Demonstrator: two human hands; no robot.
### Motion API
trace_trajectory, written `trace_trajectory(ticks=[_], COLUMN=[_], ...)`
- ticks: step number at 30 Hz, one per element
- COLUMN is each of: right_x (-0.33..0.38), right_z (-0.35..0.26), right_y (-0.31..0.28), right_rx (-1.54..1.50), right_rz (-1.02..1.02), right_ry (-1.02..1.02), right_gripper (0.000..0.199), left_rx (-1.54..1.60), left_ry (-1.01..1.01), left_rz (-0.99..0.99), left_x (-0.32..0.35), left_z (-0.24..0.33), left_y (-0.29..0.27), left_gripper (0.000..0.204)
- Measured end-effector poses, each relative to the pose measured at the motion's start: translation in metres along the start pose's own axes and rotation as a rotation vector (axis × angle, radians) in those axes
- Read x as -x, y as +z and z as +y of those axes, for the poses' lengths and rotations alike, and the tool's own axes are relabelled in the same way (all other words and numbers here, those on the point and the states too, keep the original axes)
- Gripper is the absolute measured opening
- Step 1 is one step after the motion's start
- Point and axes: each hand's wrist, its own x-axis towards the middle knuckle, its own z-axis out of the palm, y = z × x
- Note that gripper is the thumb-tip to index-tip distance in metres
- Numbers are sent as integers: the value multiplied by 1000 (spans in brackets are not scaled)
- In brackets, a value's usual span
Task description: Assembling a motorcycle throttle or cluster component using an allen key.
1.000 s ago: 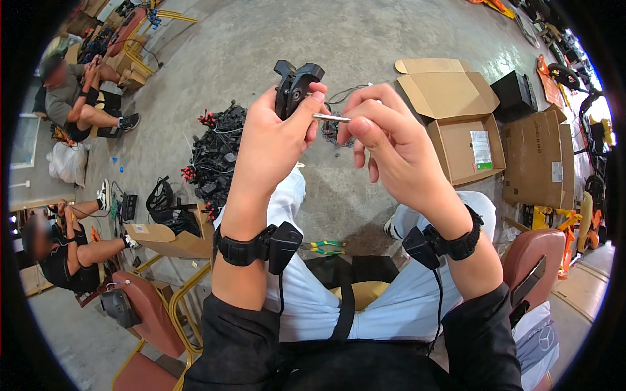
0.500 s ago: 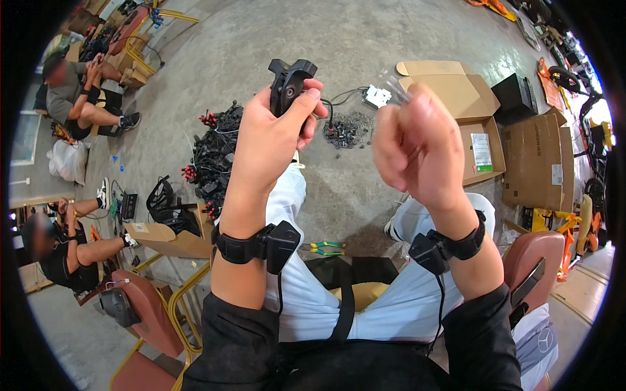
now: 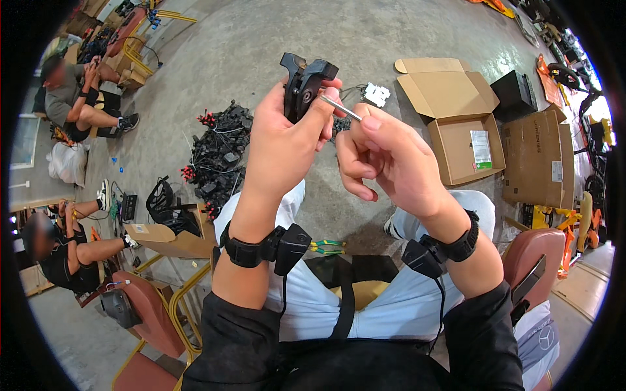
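Note:
My left hand (image 3: 287,140) is closed around a black plastic device (image 3: 305,85) with forked ends and a round recess on its side. The thumb presses along its lower side and the fingers curl behind it. Between thumb and fingers of my right hand (image 3: 394,153) is a thin metal shaft (image 3: 342,108), like a screwdriver's; its handle end is hidden in the hand. The shaft points left, its tip beside my left thumb close to the device. I cannot tell whether the tip touches it. Both hands are raised above my knees.
On the floor to the left lies a heap of black parts with red-tipped cables (image 3: 225,150). A small pile of parts (image 3: 341,125), white pieces (image 3: 376,94), an opened cardboard box (image 3: 450,153) and green-handled pliers (image 3: 327,247) lie ahead. Two people (image 3: 78,98) sit at the left.
My right hand has moved left and down toward the device, turning so the metal shaft now shows clearly. My left hand has shifted slightly right with the device.

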Motion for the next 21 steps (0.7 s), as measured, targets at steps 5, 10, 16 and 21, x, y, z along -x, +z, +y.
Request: trace_trajectory(ticks=[5,10,16,21], right_x=[-2,-3,-3,-2], right_z=[4,-2,3,6], right_y=[-5,0,3,7], right_rx=[44,86,203,191], right_rz=[62,112,223,251], right_ry=[-66,-44,-54,-144], right_gripper=[33,33,30,23], left_rx=[186,278,333,477], left_ry=[-109,-72,-115,-199], left_rz=[-71,-92,-128,-130], left_x=[2,2,2,2], left_z=[6,14,13,9], left_y=[-1,-8,-8,-7], left_gripper=[19,31,33,29])
